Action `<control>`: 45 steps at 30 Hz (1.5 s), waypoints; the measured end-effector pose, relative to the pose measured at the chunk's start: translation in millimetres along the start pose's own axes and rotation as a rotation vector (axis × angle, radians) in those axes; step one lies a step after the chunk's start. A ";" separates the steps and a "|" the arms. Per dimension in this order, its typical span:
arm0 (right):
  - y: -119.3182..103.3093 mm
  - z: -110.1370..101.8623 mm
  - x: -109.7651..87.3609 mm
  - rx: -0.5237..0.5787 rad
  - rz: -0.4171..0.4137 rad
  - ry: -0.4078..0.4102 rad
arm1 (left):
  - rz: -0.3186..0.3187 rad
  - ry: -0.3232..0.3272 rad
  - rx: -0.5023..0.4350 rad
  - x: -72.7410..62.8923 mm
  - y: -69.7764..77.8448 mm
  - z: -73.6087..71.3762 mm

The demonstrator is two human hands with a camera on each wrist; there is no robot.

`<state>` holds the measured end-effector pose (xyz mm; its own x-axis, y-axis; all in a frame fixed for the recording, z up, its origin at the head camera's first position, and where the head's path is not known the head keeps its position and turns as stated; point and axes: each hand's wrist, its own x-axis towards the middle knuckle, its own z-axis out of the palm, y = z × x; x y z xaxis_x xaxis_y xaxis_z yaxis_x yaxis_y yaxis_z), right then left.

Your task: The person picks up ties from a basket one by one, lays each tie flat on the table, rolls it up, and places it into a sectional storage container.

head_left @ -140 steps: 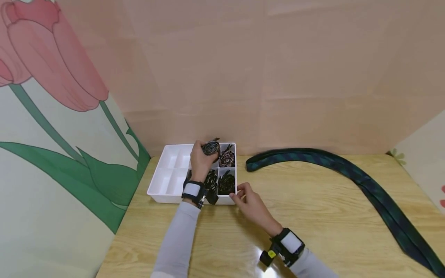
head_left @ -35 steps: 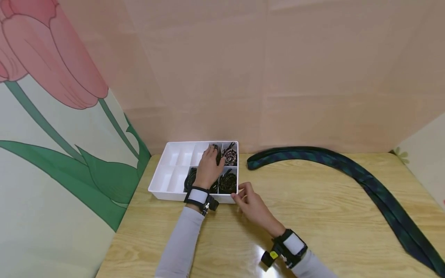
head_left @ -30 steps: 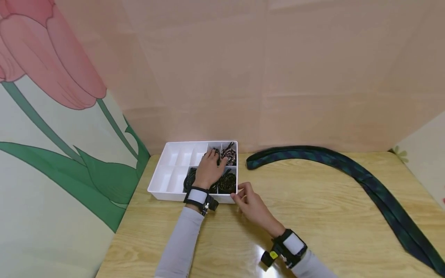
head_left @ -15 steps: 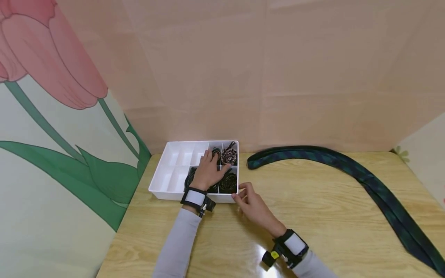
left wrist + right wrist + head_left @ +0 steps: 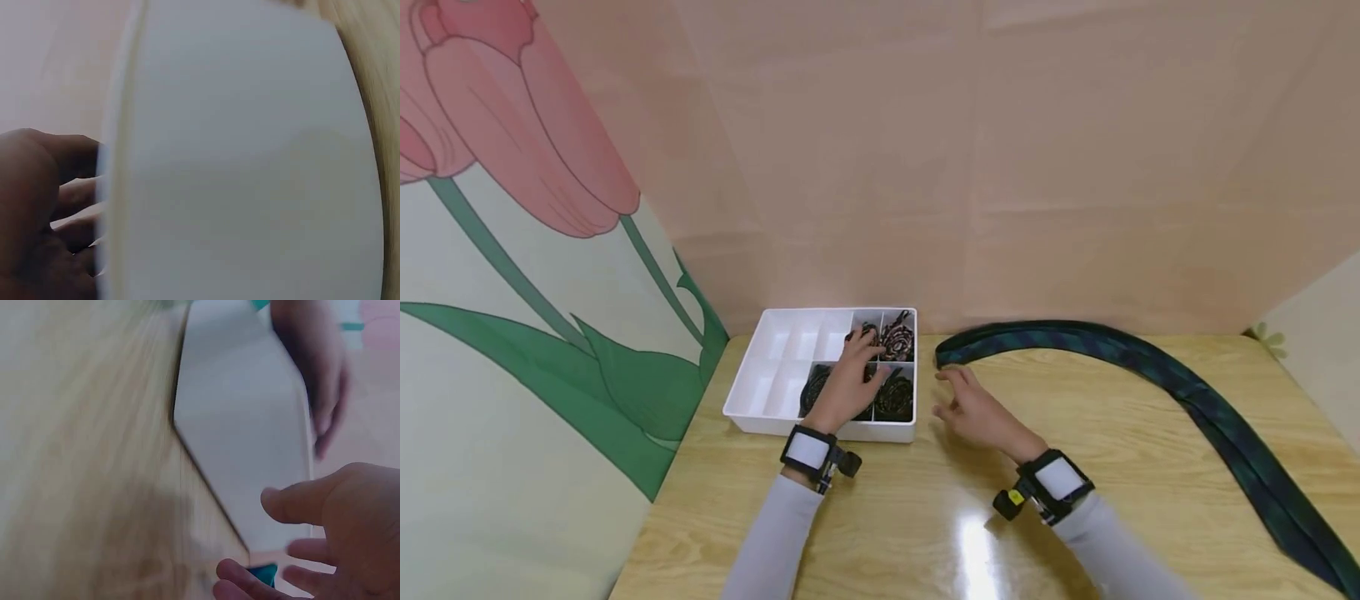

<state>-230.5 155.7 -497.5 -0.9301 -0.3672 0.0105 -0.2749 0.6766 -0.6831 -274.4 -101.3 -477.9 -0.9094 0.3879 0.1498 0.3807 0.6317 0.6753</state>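
A white divided box (image 5: 760,392) holds several rolled dark neckties in its right-hand compartments, among them a pinkish-patterned roll (image 5: 897,340) at the back corner and a dark roll (image 5: 895,397) in front of it. My left hand (image 5: 846,387) is over these rolls, fingers loosely spread, partly hiding the back roll (image 5: 867,328) under its fingertips and the one below its palm. Nothing is gripped by my right hand (image 5: 983,414); its fingers reach close to the folded end of a long green-and-navy necktie (image 5: 1105,337). The right wrist view shows that hand (image 5: 356,531) with thumb and fingers apart.
The wooden table (image 5: 910,517) backs onto a pinkish-beige covering (image 5: 970,167). A tulip-printed panel (image 5: 535,350) borders the left side, and a pale panel (image 5: 1322,350) the right. The long necktie curves along the back and down the right side.
A rolled necktie held up by my left hand went down into a back compartment; that hand now draws slightly back. My right hand has left the box's front corner for the long necktie's end.
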 end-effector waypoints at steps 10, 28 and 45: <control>35.8 -16.9 24.3 -0.145 0.032 -0.025 | 0.271 0.159 -0.129 -49.2 36.7 13.7; -5.8 11.9 -55.4 -0.017 -0.188 -0.060 | -0.004 -0.086 -0.230 -98.9 40.9 92.4; 58.3 -58.2 -150.9 -0.217 -0.038 0.285 | -0.055 -0.058 -0.193 -132.6 2.9 52.8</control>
<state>-120.4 287.7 -496.4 -0.9403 -0.2228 0.2573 -0.3277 0.7969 -0.5074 -143.9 -115.5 -534.0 -0.9146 0.3982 0.0709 0.2866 0.5145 0.8082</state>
